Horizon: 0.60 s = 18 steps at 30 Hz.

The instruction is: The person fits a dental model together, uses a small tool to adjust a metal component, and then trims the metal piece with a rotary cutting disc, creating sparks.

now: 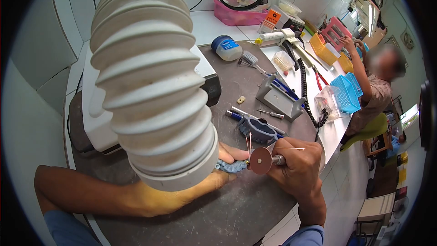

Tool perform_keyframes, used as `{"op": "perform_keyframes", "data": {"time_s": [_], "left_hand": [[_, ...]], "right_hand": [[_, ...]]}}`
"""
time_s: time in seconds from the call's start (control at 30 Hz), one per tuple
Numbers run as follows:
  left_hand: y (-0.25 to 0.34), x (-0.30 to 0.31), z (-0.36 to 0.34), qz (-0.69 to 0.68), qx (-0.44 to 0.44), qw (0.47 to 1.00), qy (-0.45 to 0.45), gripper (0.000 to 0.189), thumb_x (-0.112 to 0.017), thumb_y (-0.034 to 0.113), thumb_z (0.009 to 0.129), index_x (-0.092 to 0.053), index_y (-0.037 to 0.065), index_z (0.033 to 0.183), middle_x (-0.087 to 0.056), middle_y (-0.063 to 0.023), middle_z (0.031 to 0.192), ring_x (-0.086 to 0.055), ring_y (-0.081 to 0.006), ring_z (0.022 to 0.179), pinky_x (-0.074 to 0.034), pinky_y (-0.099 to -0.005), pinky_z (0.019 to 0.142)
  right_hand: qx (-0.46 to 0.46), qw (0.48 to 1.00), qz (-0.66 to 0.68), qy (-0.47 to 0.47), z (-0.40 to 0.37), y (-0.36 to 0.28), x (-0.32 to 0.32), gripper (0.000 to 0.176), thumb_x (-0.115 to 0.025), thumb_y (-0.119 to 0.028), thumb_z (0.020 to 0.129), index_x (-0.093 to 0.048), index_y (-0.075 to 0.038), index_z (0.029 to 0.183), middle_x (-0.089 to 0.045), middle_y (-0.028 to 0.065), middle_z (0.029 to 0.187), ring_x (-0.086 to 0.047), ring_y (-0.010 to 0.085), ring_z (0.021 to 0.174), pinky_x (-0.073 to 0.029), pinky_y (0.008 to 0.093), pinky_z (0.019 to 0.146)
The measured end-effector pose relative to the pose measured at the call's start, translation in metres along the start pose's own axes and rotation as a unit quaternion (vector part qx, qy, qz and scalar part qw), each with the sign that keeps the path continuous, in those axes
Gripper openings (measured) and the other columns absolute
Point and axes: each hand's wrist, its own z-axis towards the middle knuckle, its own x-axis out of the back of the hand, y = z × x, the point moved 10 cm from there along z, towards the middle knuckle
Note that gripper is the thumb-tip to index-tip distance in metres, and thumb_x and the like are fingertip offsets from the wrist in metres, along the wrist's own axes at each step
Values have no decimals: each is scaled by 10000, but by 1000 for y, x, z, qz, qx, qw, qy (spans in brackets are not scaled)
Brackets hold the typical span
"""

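Beside the big ribbed hose [154, 82], I'd brace the right hand [297, 166] near the left hand [207, 186] and keep the disc [261, 160] light and edge-on. My right fingers curl around the handpiece [278, 160]; my left, partly hidden, pinch the blue piece [234, 166] just beside the disc, contact unclear to me.

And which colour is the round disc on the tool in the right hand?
The disc is reddish brown; it shows best in the head view.
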Motion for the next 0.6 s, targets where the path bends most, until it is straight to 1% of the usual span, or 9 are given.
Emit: {"op": "perform_keyframes", "data": {"time_s": [0.03, 0.17, 0.27, 0.47, 0.53, 0.6], "left_hand": [[1, 0, 0, 22, -12, 1000, -3, 260, -624, -100, 873, -478, 53, 1023, -579, -222, 1263, -583, -218, 1193, -516, -304, 1010], [1, 0, -1, 16, -9, 1000, -3, 250, -621, -98, 876, -482, 53, 1020, -579, -217, 1265, -578, -216, 1199, -512, -309, 1014], [1, -1, -1, -16, -18, 1000, -6, 241, -622, -87, 881, -482, 53, 1019, -576, -216, 1269, -577, -212, 1200, -510, -313, 1018], [-2, 1, -2, -17, 1, 1000, 4, 242, -627, -73, 886, -476, 55, 1026, -572, -217, 1276, -584, -208, 1189, -512, -307, 1013], [-3, 1, -2, -23, 20, 999, 11, 242, -627, -75, 884, -478, 57, 1021, -574, -218, 1273, -583, -208, 1191, -511, -307, 1015], [-3, 0, -2, -22, 18, 1000, 10, 242, -629, -75, 883, -478, 56, 1019, -576, -219, 1270, -583, -208, 1192, -510, -307, 1016]], "right_hand": [[1, 1000, 0, -1, 0, 0, 0, 478, -856, -412, 653, -500, -94, 632, -473, 20, 517, -507, 177, 420, -374, 317, 412], [2, 1000, 4, 2, 0, -1, 0, 478, -853, -413, 657, -498, -94, 634, -475, 19, 517, -507, 177, 420, -375, 317, 411], [8, 1000, 3, 4, 0, -3, 0, 478, -850, -415, 662, -497, -95, 633, -474, 17, 516, -505, 175, 420, -376, 316, 411], [9, 1000, 5, 2, 1, -3, 1, 479, -850, -417, 659, -496, -97, 632, -462, 15, 512, -497, 173, 417, -373, 314, 410], [3, 1000, 6, 3, 0, -1, 0, 485, -851, -420, 658, -490, -98, 627, -458, 14, 510, -494, 173, 415, -371, 314, 409], [0, 1000, 6, 5, 0, -1, 1, 486, -850, -422, 659, -489, -98, 625, -457, 14, 511, -492, 172, 414, -371, 313, 409]]}}
